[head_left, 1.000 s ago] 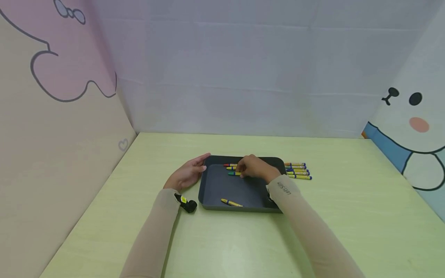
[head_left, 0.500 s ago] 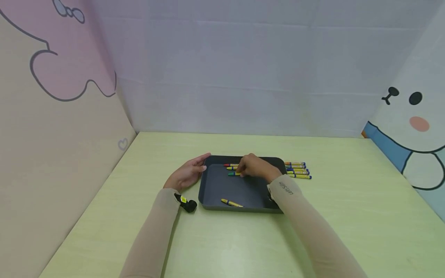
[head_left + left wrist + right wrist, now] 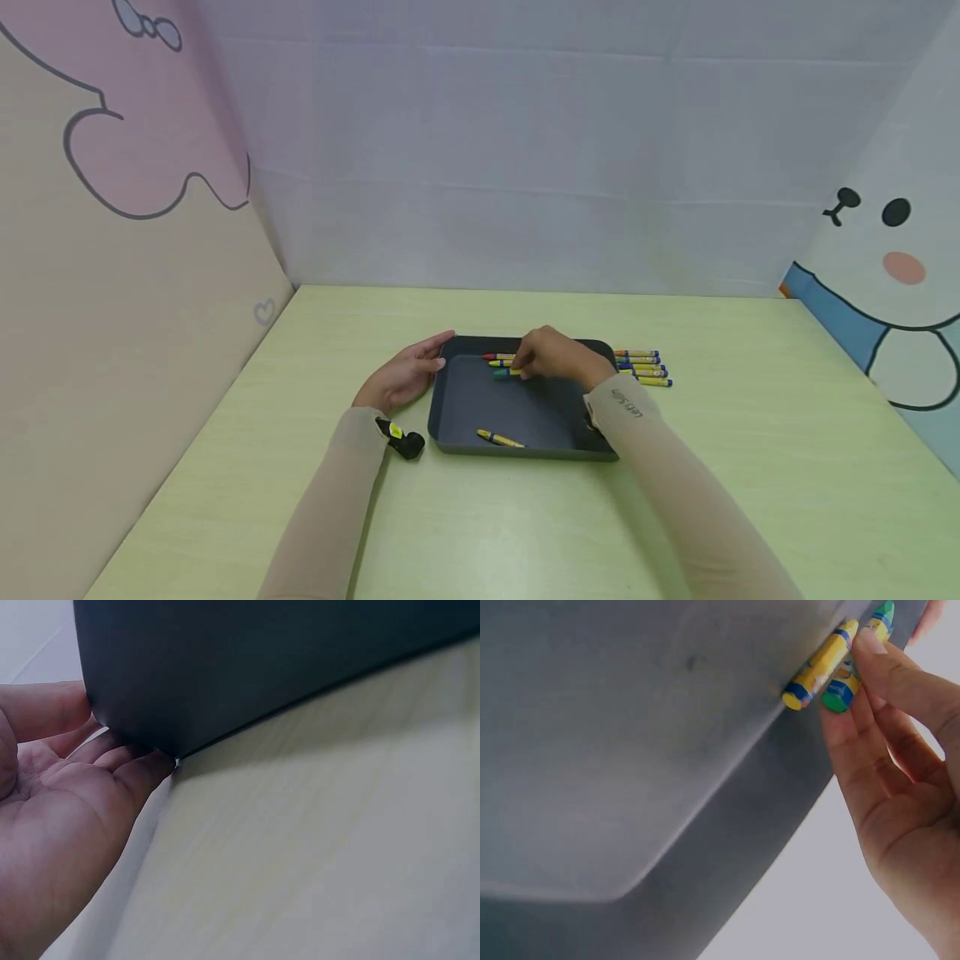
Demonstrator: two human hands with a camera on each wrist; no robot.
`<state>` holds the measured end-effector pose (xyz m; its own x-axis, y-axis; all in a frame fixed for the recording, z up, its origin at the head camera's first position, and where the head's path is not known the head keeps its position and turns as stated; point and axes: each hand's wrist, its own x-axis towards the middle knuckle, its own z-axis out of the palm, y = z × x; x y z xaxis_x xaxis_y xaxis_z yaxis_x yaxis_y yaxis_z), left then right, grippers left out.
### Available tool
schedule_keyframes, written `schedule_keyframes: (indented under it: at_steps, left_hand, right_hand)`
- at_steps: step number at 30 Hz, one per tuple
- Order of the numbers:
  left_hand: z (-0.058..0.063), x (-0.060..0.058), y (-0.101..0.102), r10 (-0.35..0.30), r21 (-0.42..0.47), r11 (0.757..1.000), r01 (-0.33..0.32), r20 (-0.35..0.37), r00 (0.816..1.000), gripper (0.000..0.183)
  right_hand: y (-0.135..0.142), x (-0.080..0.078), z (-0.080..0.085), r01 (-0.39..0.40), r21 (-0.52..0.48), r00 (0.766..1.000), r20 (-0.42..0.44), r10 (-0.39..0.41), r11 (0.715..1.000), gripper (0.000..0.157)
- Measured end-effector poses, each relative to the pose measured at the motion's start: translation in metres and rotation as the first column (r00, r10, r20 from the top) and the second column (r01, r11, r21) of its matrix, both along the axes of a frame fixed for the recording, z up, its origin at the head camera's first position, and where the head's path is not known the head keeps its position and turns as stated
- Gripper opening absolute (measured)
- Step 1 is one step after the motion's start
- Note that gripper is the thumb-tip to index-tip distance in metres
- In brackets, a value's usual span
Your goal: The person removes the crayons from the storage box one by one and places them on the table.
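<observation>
A dark grey tray point(image 3: 480, 408) stands on the table. At its left side my left hand point(image 3: 405, 375) grips the tray's corner; in the left wrist view the thumb lies on the outer wall and the fingertips reach under the edge. Over the tray's back part, my right hand point(image 3: 558, 357) pinches a green crayon point(image 3: 842, 686) between thumb and fingers. Beside it in the tray lie a yellow crayon point(image 3: 821, 666) and a red crayon point(image 3: 497, 357), partly hidden by the right hand in the head view. Another yellow-orange crayon point(image 3: 499, 438) lies near the tray's front wall.
Several crayons point(image 3: 645, 368) lie side by side on the table just right of the tray, partly covered by the right wrist. A pale yellow-green table point(image 3: 480, 525) extends around, with a white cloth point(image 3: 480, 167) behind and printed panels at both sides.
My right hand has risen slightly and shifted a little to the right, with the green crayon tilting in its fingers. The left hand and the tray stay where they were.
</observation>
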<state>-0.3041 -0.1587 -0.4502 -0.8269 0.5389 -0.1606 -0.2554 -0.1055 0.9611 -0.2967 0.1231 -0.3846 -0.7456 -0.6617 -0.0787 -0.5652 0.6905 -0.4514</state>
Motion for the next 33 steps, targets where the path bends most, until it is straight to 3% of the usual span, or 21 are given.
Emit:
schedule_keyframes:
  at_steps: [10,22,33]
  left_hand:
    - [0.000,0.000,-0.002,0.000,-0.008,1.000,0.000,-0.001,1.000,0.062]
    - [-0.001,0.000,-0.003,0.001,-0.005,1.000,-0.001,0.001,1.000,0.063]
    - [0.001,0.000,-0.002,-0.008,0.007,1.000,0.008,0.009,1.000,0.062]
  right_hand:
    - [0.012,-0.005,0.016,0.028,0.048,0.999,0.019,-0.029,0.998,0.020]
    - [0.039,-0.004,0.033,0.082,0.011,0.996,0.037,-0.082,0.997,0.022]
    - [0.070,-0.004,0.036,0.111,0.032,0.994,0.014,-0.112,0.993,0.021]
